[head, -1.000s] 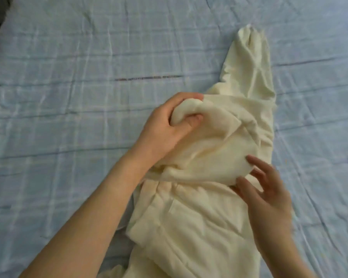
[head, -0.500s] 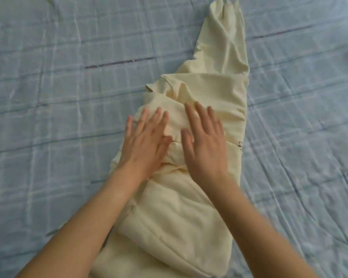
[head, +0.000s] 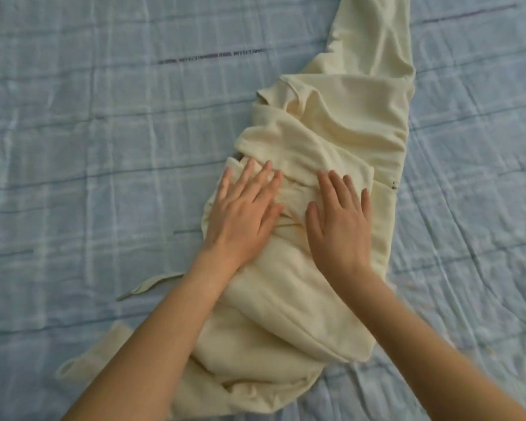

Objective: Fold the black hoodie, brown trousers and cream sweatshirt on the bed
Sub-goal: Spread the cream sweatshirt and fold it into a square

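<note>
- the fingers of the left hand [head: 243, 214] are spread wide and laid flat, palm down, on the left side of the cream sweatshirt [head: 340, 141] — nothing is gripped.
- the fingers of the right hand [head: 340, 223] are likewise stretched out and pressed flat on the cloth, just beside the left hand, with a small bunch of creased cloth between the two thumbs.
- both bare forearms are seen running in from the lower edge.
- the sweatshirt is laid partly folded in a long, rumpled strip across the middle of the bed [head: 104, 147]; one sleeve [head: 377, 34] is stretched away toward the top edge.
- a narrow cord or strip [head: 148, 285] is seen lying on the sheet at the left of the garment.
- a tiny dark mark [head: 394, 186] is seen on the right edge of the sweatshirt — too small to be read.
- the bed is covered with a pale blue checked sheet, creased; no writing can be read on it.
</note>
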A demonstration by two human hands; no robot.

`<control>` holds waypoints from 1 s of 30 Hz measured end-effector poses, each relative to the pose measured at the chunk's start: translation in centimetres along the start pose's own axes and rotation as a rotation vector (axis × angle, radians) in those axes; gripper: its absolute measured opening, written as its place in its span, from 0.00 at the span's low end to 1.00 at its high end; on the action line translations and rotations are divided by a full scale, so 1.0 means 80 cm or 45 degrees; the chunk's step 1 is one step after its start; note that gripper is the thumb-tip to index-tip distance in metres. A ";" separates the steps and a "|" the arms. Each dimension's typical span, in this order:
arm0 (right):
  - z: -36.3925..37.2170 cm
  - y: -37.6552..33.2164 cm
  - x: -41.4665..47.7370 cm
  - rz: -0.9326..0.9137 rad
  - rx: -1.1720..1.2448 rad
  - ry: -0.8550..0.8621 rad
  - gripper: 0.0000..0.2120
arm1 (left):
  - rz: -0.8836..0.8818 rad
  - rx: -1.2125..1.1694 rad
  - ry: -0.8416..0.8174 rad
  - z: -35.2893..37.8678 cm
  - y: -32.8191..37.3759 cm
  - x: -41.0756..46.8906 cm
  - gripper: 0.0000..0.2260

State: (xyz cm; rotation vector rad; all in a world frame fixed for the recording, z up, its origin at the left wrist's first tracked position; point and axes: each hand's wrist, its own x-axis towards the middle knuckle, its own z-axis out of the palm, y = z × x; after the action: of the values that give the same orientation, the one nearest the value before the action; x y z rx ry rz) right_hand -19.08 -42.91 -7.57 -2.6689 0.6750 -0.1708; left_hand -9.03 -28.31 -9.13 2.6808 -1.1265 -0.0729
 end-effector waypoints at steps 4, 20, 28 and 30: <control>0.018 -0.017 -0.101 -0.069 0.101 -0.073 0.26 | -0.123 -0.137 -0.080 0.010 -0.021 -0.110 0.25; 0.043 -0.130 -0.284 -0.264 0.756 -0.489 0.20 | -0.673 -0.354 -0.164 -0.078 -0.131 -0.320 0.27; 0.077 -0.149 -0.342 -0.630 0.264 -0.366 0.14 | -0.626 -0.575 -0.098 -0.035 -0.099 -0.416 0.22; 0.078 -0.140 -0.375 -0.602 0.289 -0.324 0.07 | -0.690 -0.608 -0.057 -0.035 -0.086 -0.431 0.18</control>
State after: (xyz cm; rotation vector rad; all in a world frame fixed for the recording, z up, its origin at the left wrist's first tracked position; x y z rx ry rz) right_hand -39.22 -17.37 -9.61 -2.5213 -0.0582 -0.0273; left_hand -28.12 1.37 -9.49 2.4610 -0.3010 -0.4335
